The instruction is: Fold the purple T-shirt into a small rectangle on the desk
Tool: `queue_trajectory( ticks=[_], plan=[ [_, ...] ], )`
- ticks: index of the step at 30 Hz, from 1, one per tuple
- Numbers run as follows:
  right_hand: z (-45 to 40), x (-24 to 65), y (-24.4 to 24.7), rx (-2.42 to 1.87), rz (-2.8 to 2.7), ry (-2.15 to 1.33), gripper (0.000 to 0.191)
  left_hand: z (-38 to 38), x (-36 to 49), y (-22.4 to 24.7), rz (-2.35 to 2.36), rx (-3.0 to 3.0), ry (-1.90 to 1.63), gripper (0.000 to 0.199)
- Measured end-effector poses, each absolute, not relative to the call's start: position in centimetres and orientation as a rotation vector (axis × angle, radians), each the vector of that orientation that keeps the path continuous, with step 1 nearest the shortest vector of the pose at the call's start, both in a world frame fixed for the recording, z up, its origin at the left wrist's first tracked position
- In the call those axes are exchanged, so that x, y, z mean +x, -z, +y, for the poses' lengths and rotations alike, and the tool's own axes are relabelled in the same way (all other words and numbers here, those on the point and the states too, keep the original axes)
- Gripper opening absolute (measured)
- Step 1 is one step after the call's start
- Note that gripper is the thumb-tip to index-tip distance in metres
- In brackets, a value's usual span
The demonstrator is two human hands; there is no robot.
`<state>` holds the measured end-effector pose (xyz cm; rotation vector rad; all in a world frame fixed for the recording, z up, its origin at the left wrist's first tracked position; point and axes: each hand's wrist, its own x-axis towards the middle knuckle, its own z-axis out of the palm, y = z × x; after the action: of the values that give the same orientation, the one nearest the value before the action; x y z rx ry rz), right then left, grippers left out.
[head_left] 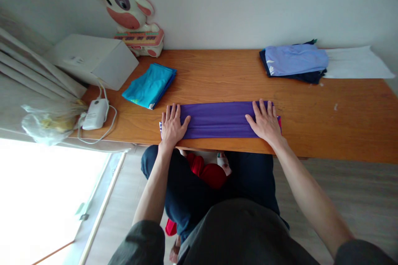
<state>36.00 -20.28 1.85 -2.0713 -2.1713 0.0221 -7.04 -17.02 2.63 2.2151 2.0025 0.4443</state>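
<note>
Resting spread and flat on the folded purple cloth (217, 121) near the front edge of the table (214, 78), your left hand (172, 127) and right hand (265, 121) hide its ends bar slivers of striped fabric (160, 126) and pink fabric (279, 121), while the yellowish contents (59, 123) of the plastic bag (35, 123) look blurry.

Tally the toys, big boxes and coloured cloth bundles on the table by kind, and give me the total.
Toys: 1, the cow
Big boxes: 1, the white box
Coloured cloth bundles: 3, the purple bundle under the left hand and right hand, the turquoise bundle and the lavender-topped bundle
Total: 5
</note>
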Motion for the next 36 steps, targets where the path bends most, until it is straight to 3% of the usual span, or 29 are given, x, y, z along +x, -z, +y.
queue_trajectory(
  ticks=[18,29,32,36],
  plan=[
    [-20.1,36.2,-1.5,-2.038,-2.149,-0.063,0.09,-17.0,-7.0,-2.4,1.995,2.193,-0.466,0.094],
    [-21.0,36.0,-1.7,-2.025,-2.213,0.012,0.089,-18.2,-7.5,-2.3,1.994,2.187,-0.466,0.084],
    [-21.5,36.0,-1.6,-1.993,-2.207,0.0,0.089,-18.3,-8.4,-2.2,1.96,2.108,-0.653,0.076],
    [-21.8,36.1,-1.6,-1.955,-2.187,-0.062,0.089,-19.5,-9.9,-1.9,1.936,1.783,-1.288,0.057]
  ],
)
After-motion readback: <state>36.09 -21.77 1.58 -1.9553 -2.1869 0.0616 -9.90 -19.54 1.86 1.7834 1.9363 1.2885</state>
